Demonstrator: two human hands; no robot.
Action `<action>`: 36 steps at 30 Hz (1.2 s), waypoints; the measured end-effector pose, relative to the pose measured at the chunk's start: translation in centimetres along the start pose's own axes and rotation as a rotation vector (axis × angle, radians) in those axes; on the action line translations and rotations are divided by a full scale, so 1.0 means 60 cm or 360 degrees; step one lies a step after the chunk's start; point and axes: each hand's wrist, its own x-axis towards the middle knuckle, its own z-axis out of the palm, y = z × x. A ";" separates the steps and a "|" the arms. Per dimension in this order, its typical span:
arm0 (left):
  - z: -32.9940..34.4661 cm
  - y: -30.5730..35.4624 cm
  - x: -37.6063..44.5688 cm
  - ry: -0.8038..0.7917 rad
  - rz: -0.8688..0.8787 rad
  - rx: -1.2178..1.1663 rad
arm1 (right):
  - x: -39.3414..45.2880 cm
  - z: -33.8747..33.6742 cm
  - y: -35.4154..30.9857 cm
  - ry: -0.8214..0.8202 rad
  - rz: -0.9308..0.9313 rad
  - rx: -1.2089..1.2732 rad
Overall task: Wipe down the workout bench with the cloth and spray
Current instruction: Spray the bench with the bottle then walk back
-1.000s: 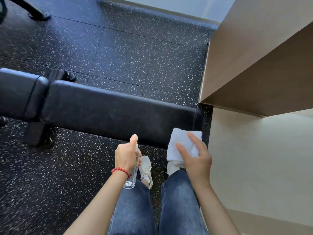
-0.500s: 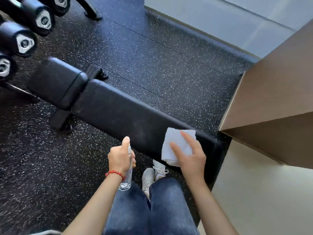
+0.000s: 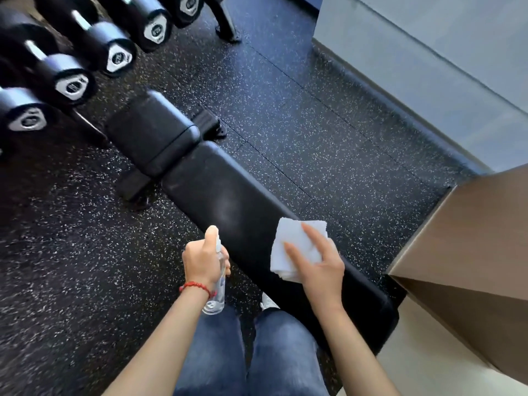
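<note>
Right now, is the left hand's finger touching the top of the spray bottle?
Touching. The head view shows the left hand wrapped round the clear spray bottle, one fingertip resting on its nozzle.

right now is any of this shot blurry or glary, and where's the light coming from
Head view: dumbbells at top left are motion-smeared; hands and cloth fairly sharp; a pale sheen on the bench pad; daylight brightens the wall at right; wide-angle lens bends straight edges.

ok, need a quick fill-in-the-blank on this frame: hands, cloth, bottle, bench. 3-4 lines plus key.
1. The left hand grips a clear ____ bottle.
2. The right hand holds a folded white ____ over the bench.
3. A red ____ circles the left wrist.
4. Left of the bench, a rack holds black ____.

Missing words: spray; cloth; bracelet; dumbbells
</note>
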 end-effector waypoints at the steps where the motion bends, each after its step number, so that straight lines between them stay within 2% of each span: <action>1: -0.008 0.006 0.011 0.0000 -0.0006 -0.0006 | 0.003 0.013 -0.005 -0.0015 0.0000 -0.0013; 7: -0.067 0.047 0.103 0.0065 0.0037 0.0043 | 0.027 0.120 -0.046 -0.0021 0.0013 -0.0086; 15: -0.175 0.129 0.255 -0.0094 0.0039 0.0056 | 0.059 0.304 -0.130 0.0019 0.0069 0.0008; 20: -0.233 0.170 0.330 -0.0108 0.0071 0.0056 | 0.072 0.405 -0.174 0.0006 0.0043 0.0006; 28: -0.279 0.193 0.399 -0.0006 0.0112 0.0071 | 0.100 0.483 -0.211 -0.0078 0.0006 -0.0095; 36: -0.299 0.229 0.458 0.0075 -0.0005 -0.0127 | 0.159 0.544 -0.243 -0.0216 -0.0088 -0.0170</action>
